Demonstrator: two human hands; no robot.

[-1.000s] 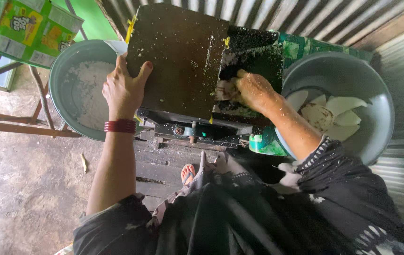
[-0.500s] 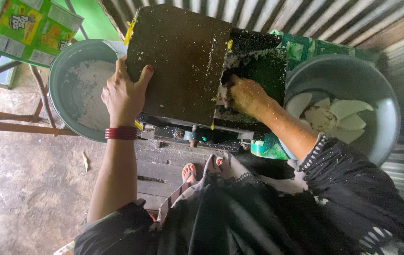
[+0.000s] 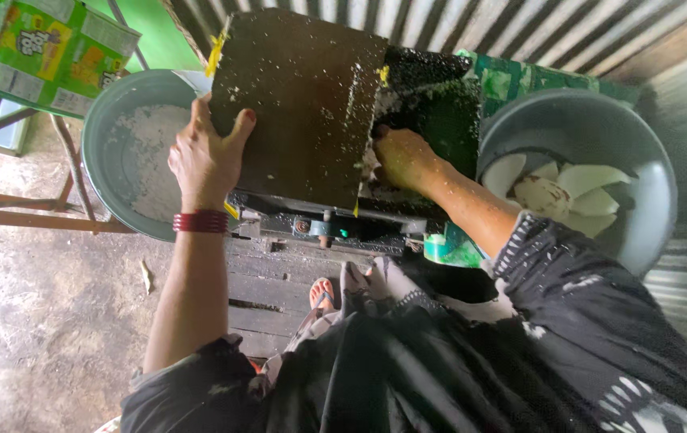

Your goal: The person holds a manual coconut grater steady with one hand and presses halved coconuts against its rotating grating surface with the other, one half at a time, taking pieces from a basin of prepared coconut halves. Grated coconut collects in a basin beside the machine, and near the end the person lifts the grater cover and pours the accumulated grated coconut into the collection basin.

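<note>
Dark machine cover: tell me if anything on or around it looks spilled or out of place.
White flecks are scattered over the dark machine cover under the left hand and thicker around the opening where the right hand presses. A pale scrap lies on the floor.

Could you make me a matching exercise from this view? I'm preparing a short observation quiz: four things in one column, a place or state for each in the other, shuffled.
Things:
1. left hand
2. right hand
3. left basin
4. right basin

Places or states:
A. holds large white pieces and a whole pale one
B. pressed into the opening of the dark machine
C. holds fine white shreds
D. rests on the machine's flat cover, red bangle at the wrist

Pairs: 1-D, 2-B, 3-C, 4-A
</note>
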